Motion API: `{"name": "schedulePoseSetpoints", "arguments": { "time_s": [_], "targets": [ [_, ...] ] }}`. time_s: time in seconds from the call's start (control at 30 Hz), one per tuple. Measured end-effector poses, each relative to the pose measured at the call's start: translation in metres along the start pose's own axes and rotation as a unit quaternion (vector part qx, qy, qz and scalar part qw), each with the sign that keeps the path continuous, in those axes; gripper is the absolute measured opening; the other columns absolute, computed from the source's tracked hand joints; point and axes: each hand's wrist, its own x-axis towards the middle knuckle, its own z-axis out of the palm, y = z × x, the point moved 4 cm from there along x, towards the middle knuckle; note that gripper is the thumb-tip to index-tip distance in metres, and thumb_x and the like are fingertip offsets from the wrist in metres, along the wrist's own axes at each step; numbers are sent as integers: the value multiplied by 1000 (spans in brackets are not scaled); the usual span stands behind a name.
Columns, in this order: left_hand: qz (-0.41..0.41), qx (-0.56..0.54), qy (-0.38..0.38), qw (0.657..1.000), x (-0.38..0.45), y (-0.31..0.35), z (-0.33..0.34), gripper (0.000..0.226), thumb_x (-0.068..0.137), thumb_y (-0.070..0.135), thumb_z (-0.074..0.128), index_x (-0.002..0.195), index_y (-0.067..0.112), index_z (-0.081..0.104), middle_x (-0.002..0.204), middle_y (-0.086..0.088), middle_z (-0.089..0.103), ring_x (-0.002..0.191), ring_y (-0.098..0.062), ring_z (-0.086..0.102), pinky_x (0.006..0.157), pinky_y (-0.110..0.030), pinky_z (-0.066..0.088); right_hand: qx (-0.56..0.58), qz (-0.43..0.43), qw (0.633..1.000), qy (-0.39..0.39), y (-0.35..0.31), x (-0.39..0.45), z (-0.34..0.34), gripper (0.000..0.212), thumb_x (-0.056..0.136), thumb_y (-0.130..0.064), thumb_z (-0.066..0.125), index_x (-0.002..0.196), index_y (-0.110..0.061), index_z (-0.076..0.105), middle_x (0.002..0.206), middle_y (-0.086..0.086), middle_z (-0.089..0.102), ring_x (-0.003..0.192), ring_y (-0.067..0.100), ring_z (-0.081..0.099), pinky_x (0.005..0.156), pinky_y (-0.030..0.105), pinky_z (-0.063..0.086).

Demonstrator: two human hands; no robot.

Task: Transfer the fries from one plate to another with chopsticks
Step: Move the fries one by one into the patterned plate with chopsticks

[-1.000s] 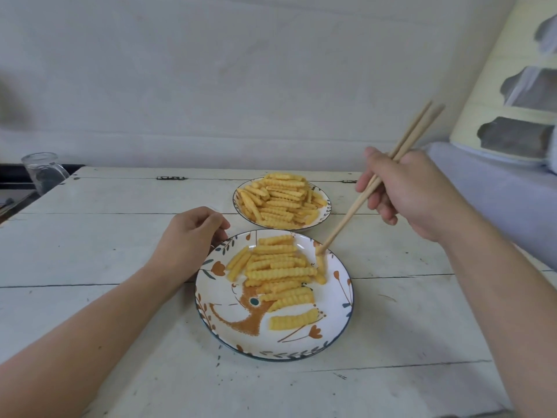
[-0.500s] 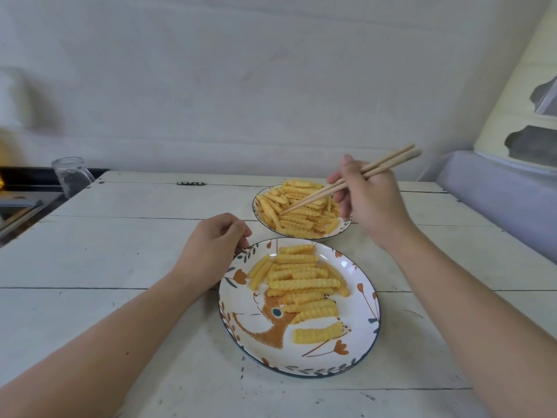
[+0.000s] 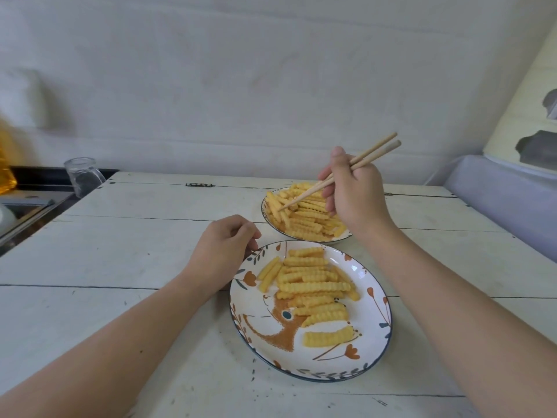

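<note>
Gripping wooden chopsticks (image 3: 355, 173), right hand (image 3: 357, 194) probes crinkled fries (image 3: 304, 215).

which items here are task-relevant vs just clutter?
In the job: right hand gripping wooden chopsticks; far white plate heaped with crinkle-cut fries; near floral-patterned plate with laid-out fries; left hand at its rim.

Lying about: clear glass jar; white plank table.

Looks like a home kitchen/dining corner: worn white plank table (image 3: 126, 254) w/ two patterned plates of crinkle fries (image 3: 310, 282), a glass jar (image 3: 83, 176) by a dark counter w/ metal sink (image 3: 27, 209) at left, plain white wall (image 3: 241, 86) behind.
</note>
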Motion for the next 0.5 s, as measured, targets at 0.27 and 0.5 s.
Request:
{"name": "schedulePoseSetpoints", "arguments": {
  "time_s": [0.27, 0.5],
  "targets": [
    [-31, -65, 13, 997, 1, -3, -4, 28, 102, 16, 51, 86, 8, 73, 69, 1, 68, 61, -11, 62, 68, -32, 53, 105, 0, 993, -58, -41, 4, -43, 54, 106, -34, 44, 64, -9, 64, 48, 9, 48, 34, 19, 34, 39, 21, 26],
    [-29, -67, 20, 997, -1, -3, -2, 27, 102, 15, 52, 88, 6, 73, 72, -2, 68, 62, -11, 61, 66, -29, 51, 13, 38, 975, -219, -54, -34, -76, 58, 105, -34, 42, 57, -13, 66, 46, 12, 46, 36, 18, 32, 40, 20, 24]
  ]
}}
